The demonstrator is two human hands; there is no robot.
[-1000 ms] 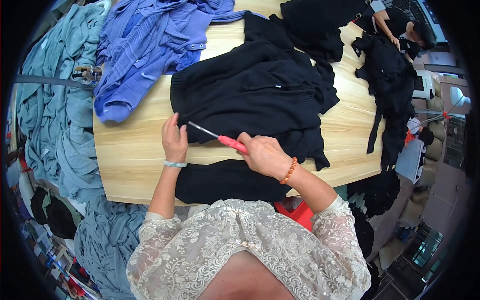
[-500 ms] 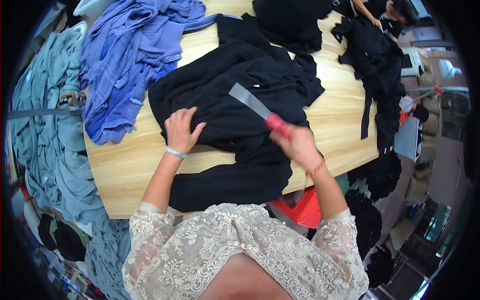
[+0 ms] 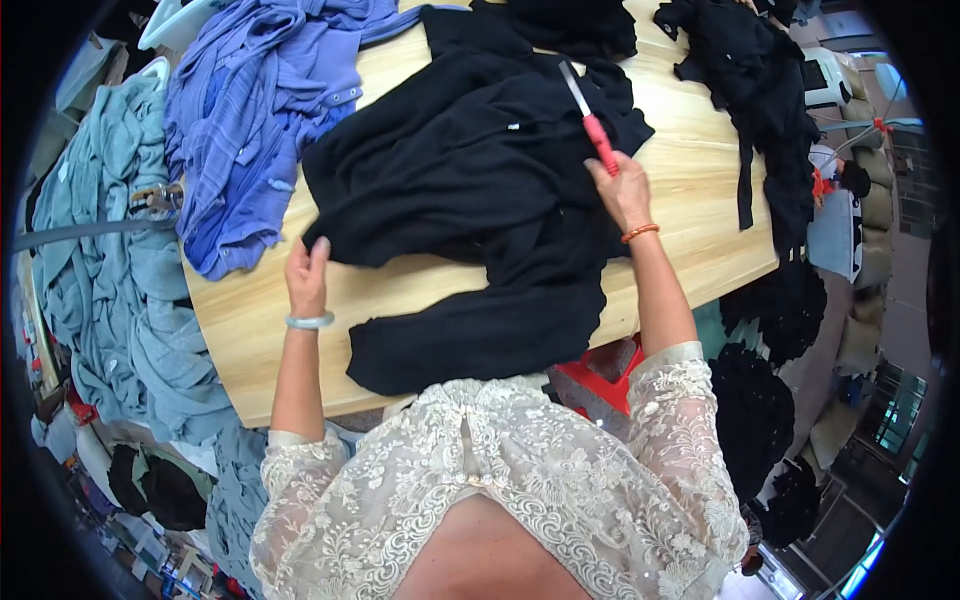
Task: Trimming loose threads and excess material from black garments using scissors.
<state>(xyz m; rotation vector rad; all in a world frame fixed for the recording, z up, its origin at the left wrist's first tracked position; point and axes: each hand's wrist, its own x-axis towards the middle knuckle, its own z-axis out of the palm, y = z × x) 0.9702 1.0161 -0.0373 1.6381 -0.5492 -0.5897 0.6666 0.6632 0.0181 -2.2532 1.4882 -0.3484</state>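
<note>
A black knitted garment (image 3: 420, 170) lies spread on the wooden table, one sleeve (image 3: 480, 340) stretched along the edge nearest me. My left hand (image 3: 307, 275) pinches the garment's lower left corner between thumb and fingers, lifting it slightly. In my right hand (image 3: 625, 192) is a tool with a red grip (image 3: 598, 138) and a flat, silvery blade (image 3: 574, 88), pointing away from me above the garment's right side. Its blade appears narrow from this angle, and I cannot make out its exact kind.
Purple-blue garments (image 3: 260, 130) are heaped on the table's far left. Grey-green knitwear (image 3: 110, 250) hangs beside the left edge. More black garments lie at the back (image 3: 570, 25) and right (image 3: 750, 90). A red plastic stool (image 3: 612, 375) is below the near edge.
My left hand has moved left and nearer, taking hold of the garment's corner. My right hand has moved right and away, turning the blade from broad side to narrow.
</note>
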